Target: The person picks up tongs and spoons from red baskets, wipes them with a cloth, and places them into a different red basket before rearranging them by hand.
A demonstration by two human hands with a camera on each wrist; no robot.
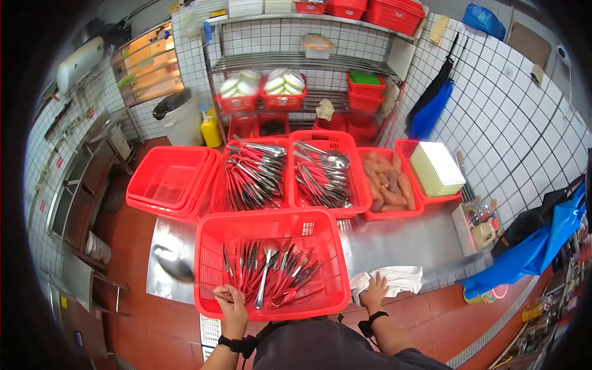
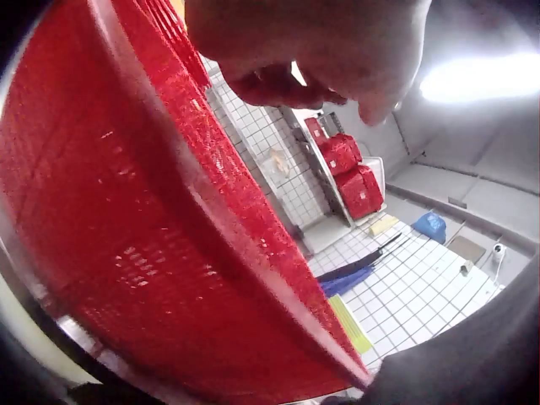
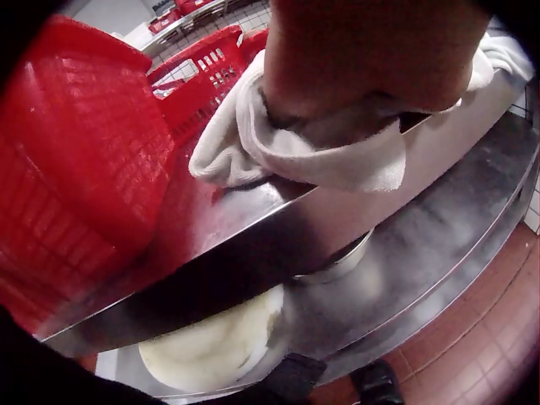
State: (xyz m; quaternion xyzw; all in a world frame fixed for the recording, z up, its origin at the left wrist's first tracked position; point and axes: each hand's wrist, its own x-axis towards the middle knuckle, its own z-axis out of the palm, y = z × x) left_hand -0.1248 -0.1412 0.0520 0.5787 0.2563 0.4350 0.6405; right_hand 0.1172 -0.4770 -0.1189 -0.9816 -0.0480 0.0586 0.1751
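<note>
My left hand [image 1: 231, 305] grips the thin handle of a ladle [image 1: 174, 266], whose dark bowl, blurred, hangs past the left side of a big red basket [image 1: 208, 246]. In the left wrist view the fingers [image 2: 312, 51] stand over the basket's rim; the ladle does not show there. Red-and-black utensils [image 1: 246, 271] lie bunched inside the basket, with a long metal spoon [image 1: 265, 280] among them. To the right, my right hand [image 1: 374, 293] rests with fingers spread on a white cloth [image 1: 401, 279] at the steel table's front edge. Folds of the cloth hide the fingertips in the right wrist view.
Two red baskets [image 1: 330, 206] of utensils stand behind, beside stacked red tubs [image 1: 166, 179]. A basket of long brown-orange items [image 1: 394, 191] and stacked pale trays [image 1: 438, 169] sit at right. The steel table [image 1: 401, 243] has a raised edge; shelving stands beyond.
</note>
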